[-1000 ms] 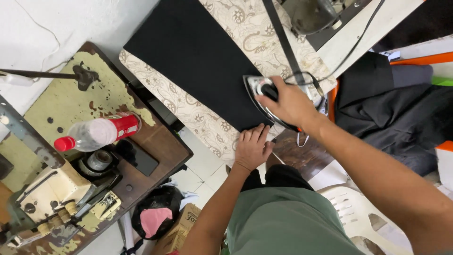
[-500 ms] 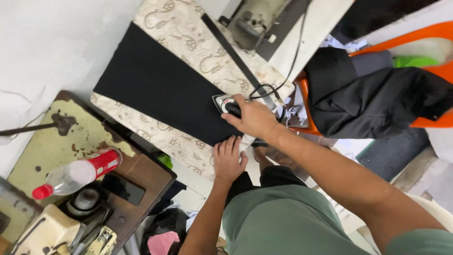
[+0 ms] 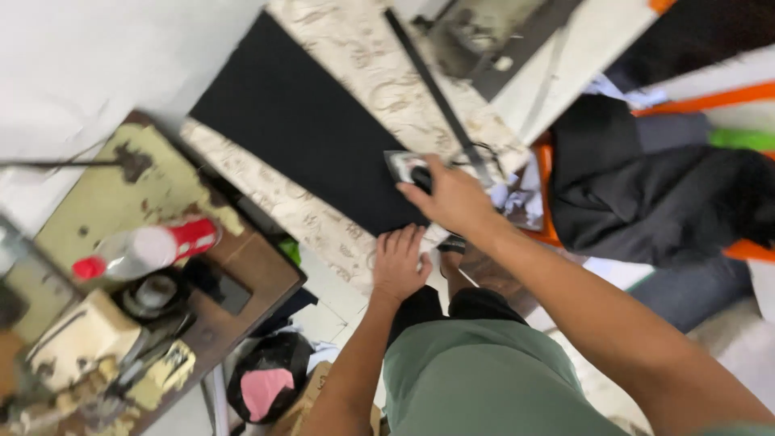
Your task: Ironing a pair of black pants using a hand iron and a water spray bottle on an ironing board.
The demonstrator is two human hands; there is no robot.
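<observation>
Your left hand [image 3: 398, 263] lies flat, fingers together, on the patterned board [image 3: 323, 226] at the near edge of the black cloth [image 3: 311, 133]. Just beyond, your right hand [image 3: 452, 198] wraps its fingers around the iron [image 3: 406, 167], which rests on the cloth's near corner.

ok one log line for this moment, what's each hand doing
right hand: grips iron on black cloth | left hand: flat on patterned board edge

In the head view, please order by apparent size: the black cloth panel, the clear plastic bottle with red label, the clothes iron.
1. Flat black cloth panel, clearly largest.
2. Clear plastic bottle with red label and cap.
3. Grey clothes iron, mostly hidden under the right hand, so second and third place are unsure.
</observation>
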